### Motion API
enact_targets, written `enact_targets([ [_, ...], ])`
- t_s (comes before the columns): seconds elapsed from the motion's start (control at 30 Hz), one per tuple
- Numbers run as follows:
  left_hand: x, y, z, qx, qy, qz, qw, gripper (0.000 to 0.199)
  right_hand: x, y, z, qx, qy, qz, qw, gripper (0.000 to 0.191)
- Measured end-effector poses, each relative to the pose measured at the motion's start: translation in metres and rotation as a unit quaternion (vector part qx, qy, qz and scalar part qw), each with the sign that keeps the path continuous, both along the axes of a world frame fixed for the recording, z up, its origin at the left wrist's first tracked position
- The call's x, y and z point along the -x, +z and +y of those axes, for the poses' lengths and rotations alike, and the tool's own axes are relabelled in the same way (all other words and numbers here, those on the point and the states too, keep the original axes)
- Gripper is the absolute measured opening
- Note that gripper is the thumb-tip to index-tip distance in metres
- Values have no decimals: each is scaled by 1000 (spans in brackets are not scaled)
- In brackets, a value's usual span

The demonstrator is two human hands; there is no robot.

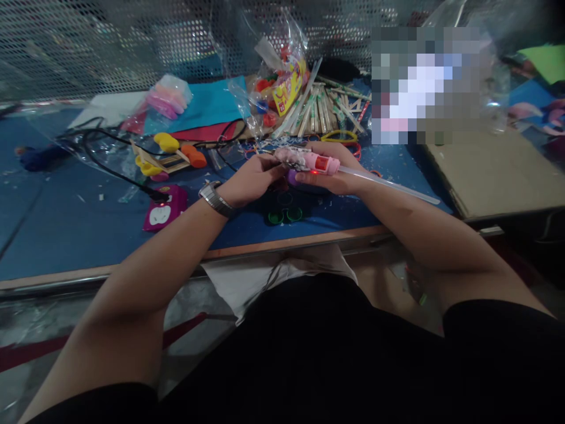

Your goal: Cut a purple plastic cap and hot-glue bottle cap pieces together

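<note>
A pink glue gun lies across my right hand, whose fingers are wrapped round it. A clear glue stick runs out of its back end over my right wrist, and a small red light glows on its side. My left hand is closed at the front of the gun, fingertips pinched together; what they hold is hidden. A purple piece shows between the hands, partly covered. On the table just below them lies a green glasses-shaped frame.
A purple socket box with a plugged-in black cable stands left of my arm. Yellow and orange pieces with sticks lie behind it. Bundled wooden sticks, plastic bags and a yellow packet crowd the back. A cardboard box is at right.
</note>
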State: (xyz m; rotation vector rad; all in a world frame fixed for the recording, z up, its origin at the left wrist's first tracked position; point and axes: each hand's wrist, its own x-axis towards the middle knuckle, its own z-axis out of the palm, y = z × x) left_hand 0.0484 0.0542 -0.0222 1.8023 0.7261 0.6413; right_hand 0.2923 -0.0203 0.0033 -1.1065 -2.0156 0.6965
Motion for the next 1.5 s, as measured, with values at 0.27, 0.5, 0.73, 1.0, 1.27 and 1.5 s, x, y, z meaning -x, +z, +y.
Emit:
enact_targets([
  [0.27,-2,5,-4,7,6,9,1000,43,-1,1,0,12,2,-4,1000,47],
  [0.5,-4,6,-6,0,12,-3,1000,29,1,3,0,11,15,-7,1000,54],
  [0.73,-4,9,-7,-45,12,4,999,20,1,6,-1,17,29,-17,999,48],
  [1.0,-6,12,-10,-56,2,3,998,20,0,4,1,24,26,-28,999,57],
  [1.27,17,23,8,-136,68,175,973,39,-2,-4,4,-2,2,-7,1000,59],
  [1.5,36,39,19,-372,83,283,880,67,-10,-25,26,72,-158,172,970,64],
])
